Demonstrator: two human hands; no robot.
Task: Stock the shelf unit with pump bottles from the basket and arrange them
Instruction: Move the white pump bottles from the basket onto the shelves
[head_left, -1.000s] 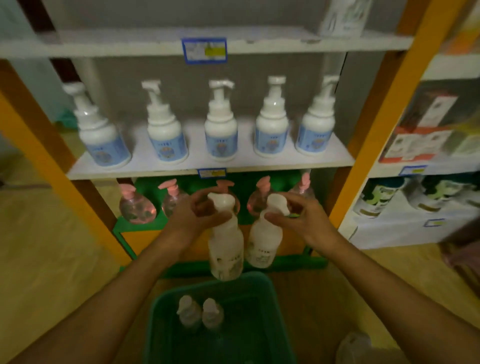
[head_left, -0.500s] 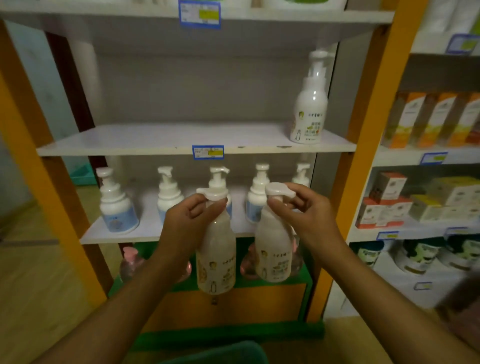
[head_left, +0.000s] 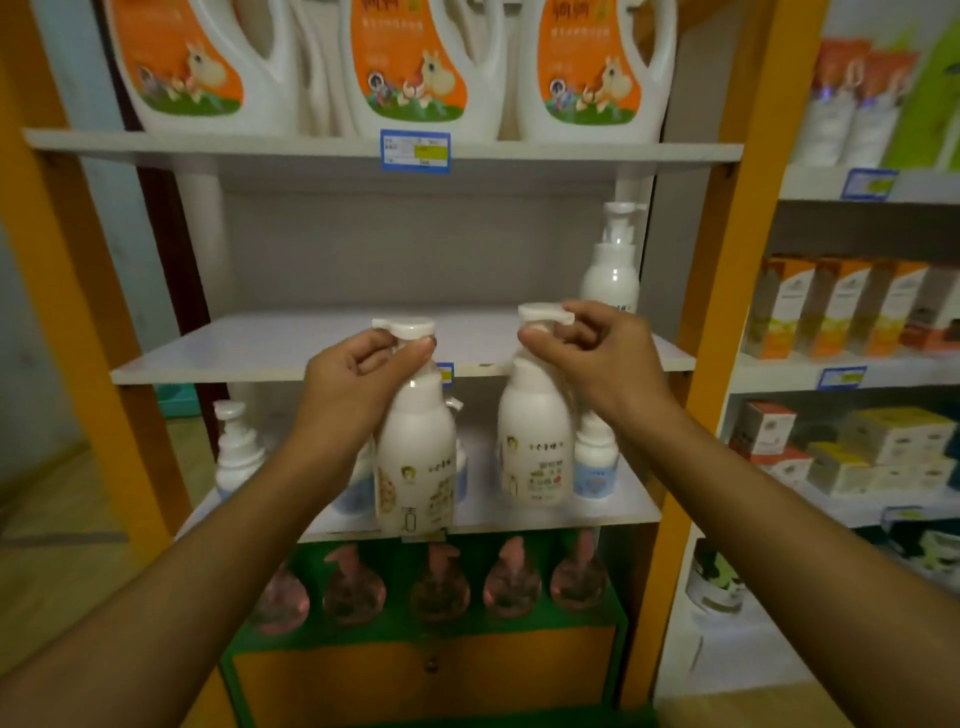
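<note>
My left hand (head_left: 358, 376) grips the neck of a white pump bottle (head_left: 415, 457) that hangs in front of the shelf unit. My right hand (head_left: 597, 353) holds a second white pump bottle (head_left: 535, 447) by its pump head, just to the right of the first. Both bottles hang upright with their pump heads level with the front edge of the middle shelf (head_left: 291, 348). One matching pump bottle (head_left: 613, 265) stands at that shelf's back right corner. The basket is out of view.
Big white jugs with orange labels (head_left: 405, 67) fill the shelf above. Smaller blue-labelled pump bottles (head_left: 236, 452) stand on the shelf below, pink pump bottles (head_left: 514, 582) under those. Orange uprights (head_left: 727, 291) frame the unit; boxed goods (head_left: 831, 306) fill the right-hand shelving.
Both hands have lifted their bottles from over the green basket up to the level of the middle shelf. The view has tilted upward, and the basket has dropped out of sight.
</note>
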